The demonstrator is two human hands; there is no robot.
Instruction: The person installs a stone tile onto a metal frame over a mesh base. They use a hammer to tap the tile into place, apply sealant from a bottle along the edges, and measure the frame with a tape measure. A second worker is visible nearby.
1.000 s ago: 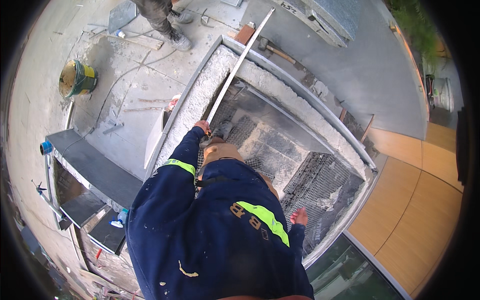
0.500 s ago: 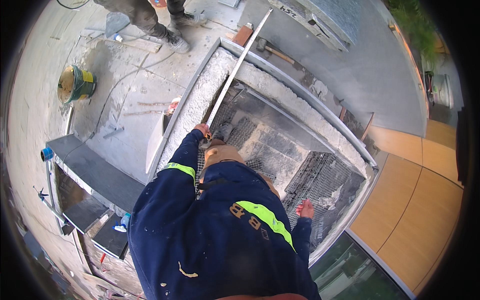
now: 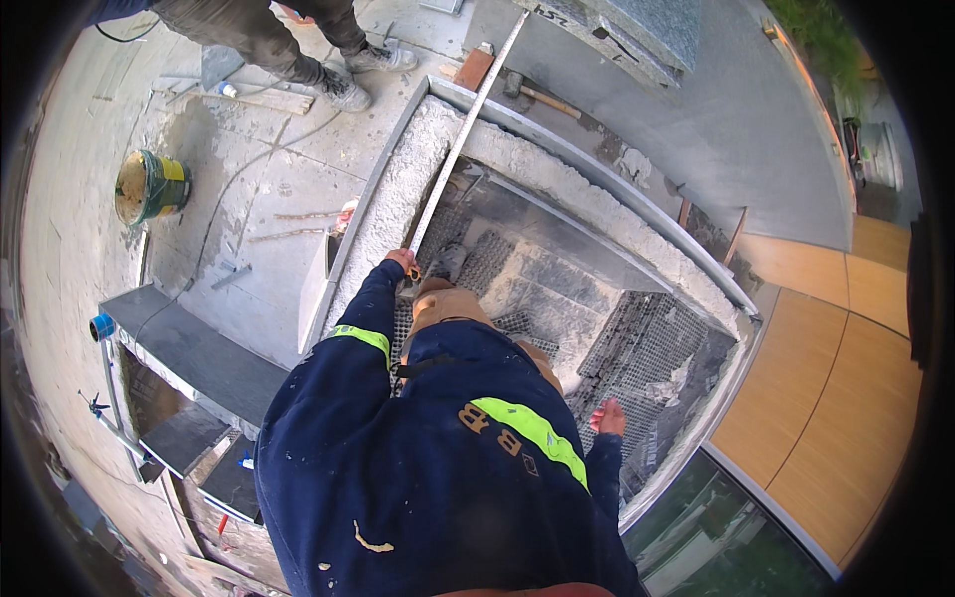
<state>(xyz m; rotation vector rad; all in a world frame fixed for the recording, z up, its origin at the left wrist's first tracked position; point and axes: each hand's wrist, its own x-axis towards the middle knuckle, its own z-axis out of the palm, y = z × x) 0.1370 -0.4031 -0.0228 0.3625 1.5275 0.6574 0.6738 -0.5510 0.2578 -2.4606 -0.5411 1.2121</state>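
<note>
My left hand (image 3: 403, 260) is closed around a tape measure (image 3: 415, 271), whose orange and dark case shows beside my fingers. Its long pale blade (image 3: 466, 134) runs out from the hand, over the rough mortar bed (image 3: 423, 149) and the far rim, to the grey slab surface beyond. My right hand (image 3: 607, 417) hangs low over the dark grid mats (image 3: 637, 348), its fingers curled in with nothing visible in them. I stand inside the framed pit, one boot (image 3: 448, 261) showing near the tape.
Another person's legs (image 3: 318, 60) stand at the far left. A mortar bucket (image 3: 151, 187) and a dark slab bench (image 3: 199, 338) lie to the left. Past the rim are a brick (image 3: 474, 70), a hammer (image 3: 542, 97) and a granite block (image 3: 647, 35). Wood panels (image 3: 796, 398) border the right.
The whole view has shifted slightly, bringing more of the other person's legs into sight. My left hand keeps its hold on the extended tape measure, and my right hand stays low over the mats.
</note>
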